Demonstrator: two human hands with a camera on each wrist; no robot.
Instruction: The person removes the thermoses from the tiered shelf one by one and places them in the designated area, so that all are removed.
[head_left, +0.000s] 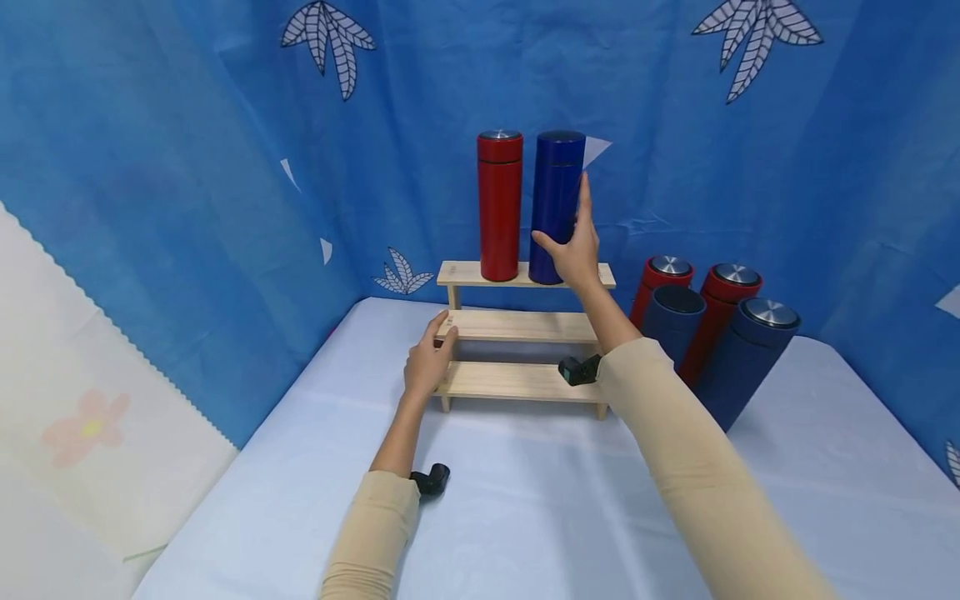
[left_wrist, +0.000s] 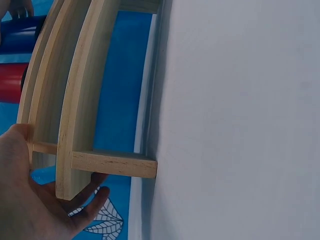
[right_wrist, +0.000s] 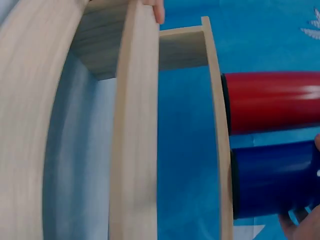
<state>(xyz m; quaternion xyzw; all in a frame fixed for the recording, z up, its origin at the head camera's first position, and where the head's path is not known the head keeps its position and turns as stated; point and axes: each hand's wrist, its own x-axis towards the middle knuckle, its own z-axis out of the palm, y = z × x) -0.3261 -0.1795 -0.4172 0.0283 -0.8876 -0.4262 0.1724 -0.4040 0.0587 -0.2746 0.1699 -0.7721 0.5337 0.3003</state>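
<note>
A three-tier wooden stand (head_left: 525,326) is on the white-covered table. On its top tier a red thermos bottle (head_left: 500,208) stands upright near the left. Beside it is a blue thermos bottle (head_left: 556,167), slightly tilted, its base at the top tier. My right hand (head_left: 576,250) grips this blue bottle around its lower half, thumb on the near side. In the right wrist view the blue bottle's base (right_wrist: 240,185) meets the top board. My left hand (head_left: 427,365) holds the stand's left end at the middle tier; the left wrist view shows fingers (left_wrist: 92,205) curled around the side.
To the right of the stand several more bottles are grouped on the table: red ones with silver lids (head_left: 735,279), a blue one with a dark lid (head_left: 677,304) and a blue one with a silver lid (head_left: 765,333). A blue curtain (head_left: 420,83) hangs behind.
</note>
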